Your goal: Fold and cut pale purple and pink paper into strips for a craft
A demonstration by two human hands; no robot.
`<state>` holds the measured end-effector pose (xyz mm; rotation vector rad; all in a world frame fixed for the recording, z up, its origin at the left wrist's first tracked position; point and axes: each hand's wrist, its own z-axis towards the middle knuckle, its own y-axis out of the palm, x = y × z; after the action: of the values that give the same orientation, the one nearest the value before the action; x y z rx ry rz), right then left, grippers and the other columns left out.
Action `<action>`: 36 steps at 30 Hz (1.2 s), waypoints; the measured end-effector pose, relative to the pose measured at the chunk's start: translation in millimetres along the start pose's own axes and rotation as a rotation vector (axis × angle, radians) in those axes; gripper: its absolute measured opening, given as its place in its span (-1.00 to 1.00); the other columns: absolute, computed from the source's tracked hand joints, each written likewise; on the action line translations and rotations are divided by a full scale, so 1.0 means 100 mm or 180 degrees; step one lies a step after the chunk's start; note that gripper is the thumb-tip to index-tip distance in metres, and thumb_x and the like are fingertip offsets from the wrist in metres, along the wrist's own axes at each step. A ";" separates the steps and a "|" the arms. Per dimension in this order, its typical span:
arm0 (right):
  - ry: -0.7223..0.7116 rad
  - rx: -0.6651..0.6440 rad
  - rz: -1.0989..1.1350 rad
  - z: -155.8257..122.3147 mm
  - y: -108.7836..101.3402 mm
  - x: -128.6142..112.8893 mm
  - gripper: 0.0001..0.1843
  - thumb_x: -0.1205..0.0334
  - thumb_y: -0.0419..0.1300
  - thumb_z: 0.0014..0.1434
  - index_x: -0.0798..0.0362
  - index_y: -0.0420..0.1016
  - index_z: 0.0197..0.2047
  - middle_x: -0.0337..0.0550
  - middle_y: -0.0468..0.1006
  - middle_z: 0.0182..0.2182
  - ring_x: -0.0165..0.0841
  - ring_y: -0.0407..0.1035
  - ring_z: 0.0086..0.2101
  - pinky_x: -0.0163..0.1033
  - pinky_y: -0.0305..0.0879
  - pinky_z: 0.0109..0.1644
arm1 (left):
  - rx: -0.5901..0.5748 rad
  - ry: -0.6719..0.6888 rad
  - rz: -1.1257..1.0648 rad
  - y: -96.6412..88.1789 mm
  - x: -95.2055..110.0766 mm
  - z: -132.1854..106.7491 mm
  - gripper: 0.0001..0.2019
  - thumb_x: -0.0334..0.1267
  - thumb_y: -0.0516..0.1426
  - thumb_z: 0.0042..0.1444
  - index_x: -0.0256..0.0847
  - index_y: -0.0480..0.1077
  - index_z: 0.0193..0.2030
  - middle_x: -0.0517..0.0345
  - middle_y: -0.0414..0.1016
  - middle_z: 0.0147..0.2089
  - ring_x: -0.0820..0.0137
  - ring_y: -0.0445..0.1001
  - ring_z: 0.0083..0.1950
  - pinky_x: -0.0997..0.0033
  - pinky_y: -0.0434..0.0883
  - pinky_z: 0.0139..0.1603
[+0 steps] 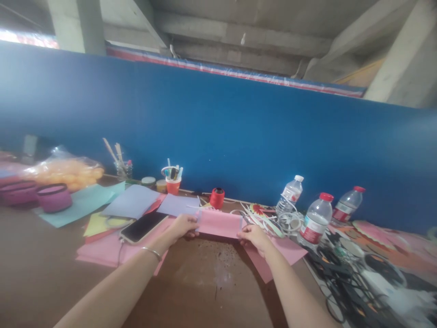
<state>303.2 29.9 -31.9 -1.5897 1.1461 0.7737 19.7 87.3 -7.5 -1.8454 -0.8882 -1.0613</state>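
Note:
A pink strip of paper with bluish side edges is stretched level between my two hands, just above the brown table. My left hand pinches its left end, and a bracelet circles that wrist. At the right end, my right hand pinches the other edge between thumb and fingers. Behind the strip stands a red spool of thread. A smartphone with a cable lies left of my left hand on pink sheets. Under my right hand is another pink sheet.
Plastic bottles and tangled black cables crowd the right side. A red cup of tools, a jar of sticks, coloured paper, purple containers and a bag of orange balls stand left. A blue partition closes the back.

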 end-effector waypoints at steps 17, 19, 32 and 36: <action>0.0340 -0.0510 -0.1101 -0.11 0.06 -0.11 -0.66 0.16 0.13 0.24 0.10 0.34 0.05 -0.06 0.41 -0.02 -0.26 0.39 -0.13 -0.04 0.38 -0.10 | -0.0594 -0.0204 0.1541 0.06 0.04 -0.12 -0.69 -0.17 0.10 0.20 -0.25 0.31 0.04 0.01 0.39 0.02 0.30 0.44 -0.07 0.15 0.44 -0.11; 0.0352 -0.0654 -0.1298 -0.10 0.05 -0.08 -0.67 0.16 0.13 0.24 0.10 0.34 0.05 -0.06 0.42 -0.03 -0.27 0.40 -0.14 -0.05 0.39 -0.11 | -0.0691 -0.0211 0.1772 0.07 0.07 -0.16 -0.69 -0.17 0.10 0.20 -0.25 0.31 0.04 0.02 0.39 0.02 0.30 0.44 -0.08 0.16 0.44 -0.11; -0.0370 -0.0367 -0.2749 -0.13 0.16 -0.16 -0.70 0.15 0.13 0.24 0.04 0.38 0.02 -0.08 0.41 0.00 -0.26 0.38 -0.11 -0.08 0.37 -0.08 | -0.0105 0.0989 0.3247 0.21 0.13 -0.44 -0.69 -0.16 0.10 0.20 -0.23 0.32 0.04 0.01 0.37 0.05 0.26 0.41 -0.01 0.10 0.41 -0.04; -0.1021 -0.0143 -0.2959 -0.24 0.24 -0.28 -0.77 0.32 0.18 0.18 0.09 0.44 -0.06 -0.07 0.44 -0.04 -0.26 0.37 -0.09 -0.09 0.31 -0.02 | -0.0301 0.1836 0.3336 0.30 0.04 -0.44 -0.64 -0.22 0.10 0.19 -0.18 0.27 0.12 -0.02 0.23 0.22 0.15 0.26 0.19 -0.06 0.27 0.13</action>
<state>270.4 14.1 -8.1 -1.7138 0.0935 0.3923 32.5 36.2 1.3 -1.5754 0.4602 -0.8358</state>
